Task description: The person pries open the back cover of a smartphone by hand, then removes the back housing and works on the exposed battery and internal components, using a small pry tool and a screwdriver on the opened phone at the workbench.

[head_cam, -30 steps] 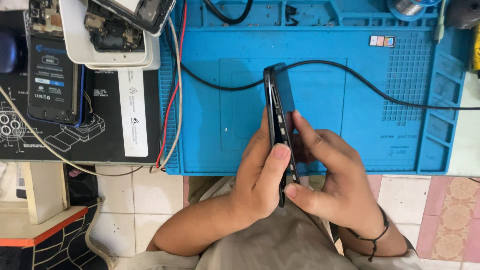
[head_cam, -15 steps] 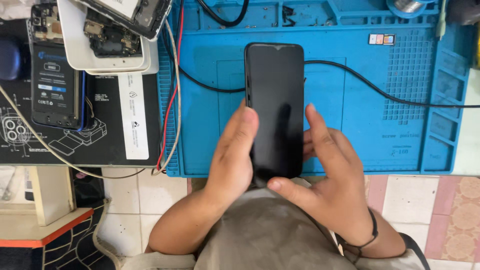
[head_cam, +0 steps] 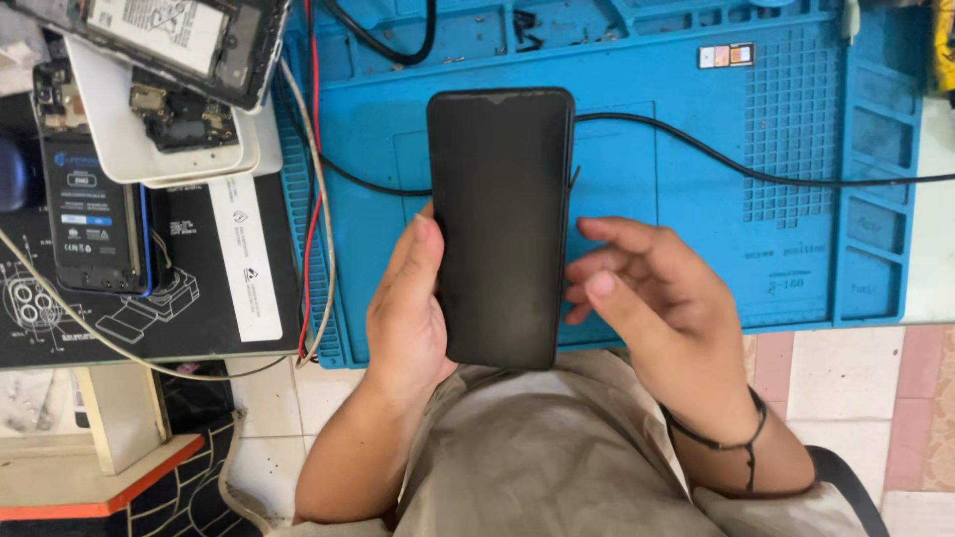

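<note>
A black smartphone [head_cam: 502,224] with a dark screen faces up, held over the front edge of a blue work mat [head_cam: 686,199]. My left hand [head_cam: 408,318] grips its lower left side, thumb along the edge. Just right of the phone, my right hand [head_cam: 652,298] hovers with its fingers spread and curled toward the phone's right edge, holding nothing. A thin black band circles my right wrist.
A black cable [head_cam: 756,174] runs across the mat behind the phone. At the left lie opened phones with bare circuit boards [head_cam: 169,60], a dark phone battery [head_cam: 95,214], a black box [head_cam: 199,288], and red and white wires [head_cam: 313,199]. Small cards [head_cam: 726,55] sit at the mat's back.
The phone turned from edge-on to screen-up. My right hand let go of it and drew away to the right, so my left hand alone holds it now.
</note>
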{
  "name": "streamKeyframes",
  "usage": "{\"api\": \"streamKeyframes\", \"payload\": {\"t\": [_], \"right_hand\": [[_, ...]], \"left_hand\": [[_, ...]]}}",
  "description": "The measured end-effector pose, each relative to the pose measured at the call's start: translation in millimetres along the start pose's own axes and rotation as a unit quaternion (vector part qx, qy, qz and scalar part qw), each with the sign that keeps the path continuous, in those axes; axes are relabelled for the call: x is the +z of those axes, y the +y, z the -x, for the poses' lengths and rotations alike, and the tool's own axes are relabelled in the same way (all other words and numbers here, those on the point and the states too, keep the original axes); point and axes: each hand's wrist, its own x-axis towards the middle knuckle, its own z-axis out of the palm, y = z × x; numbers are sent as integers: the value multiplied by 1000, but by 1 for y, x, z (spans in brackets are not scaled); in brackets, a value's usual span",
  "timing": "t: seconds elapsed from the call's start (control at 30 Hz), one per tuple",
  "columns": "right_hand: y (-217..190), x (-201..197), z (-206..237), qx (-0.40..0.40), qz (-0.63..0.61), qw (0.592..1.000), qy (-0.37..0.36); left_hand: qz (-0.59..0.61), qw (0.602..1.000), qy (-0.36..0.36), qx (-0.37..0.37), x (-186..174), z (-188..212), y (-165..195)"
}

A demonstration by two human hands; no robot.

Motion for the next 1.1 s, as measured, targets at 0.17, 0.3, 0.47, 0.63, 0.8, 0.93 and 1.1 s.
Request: {"api": "streamKeyframes", "payload": {"t": [0.17, 0.3, 0.47, 0.63, 0.8, 0.93, 1.1], "right_hand": [[10, 6, -6, -46, -66, 996, -35], [14, 11, -4, -55, -68, 996, -25], [14, 10, -2, -46, -44, 998, -27], [9, 14, -2, -61, -86, 993, -52], [-18, 4, -9, -61, -7, 998, 10], [-33, -1, -22, -127, 34, 991, 4], [-38, -1, -31, -139, 27, 990, -13]], "left_hand": [[-7, 1000, -20, 2, 6, -1, -3], [-196, 979, -30, 47, 17, 5, 5], [-275, 950, -134, 64, 29, 14, 21], [-354, 927, -115, 45, 32, 12, 26], [-370, 916, -144, 59, 31, 13, 29], [-431, 888, -136, 81, 32, 15, 30], [-511, 847, -111, 98, 33, 14, 33]]}}
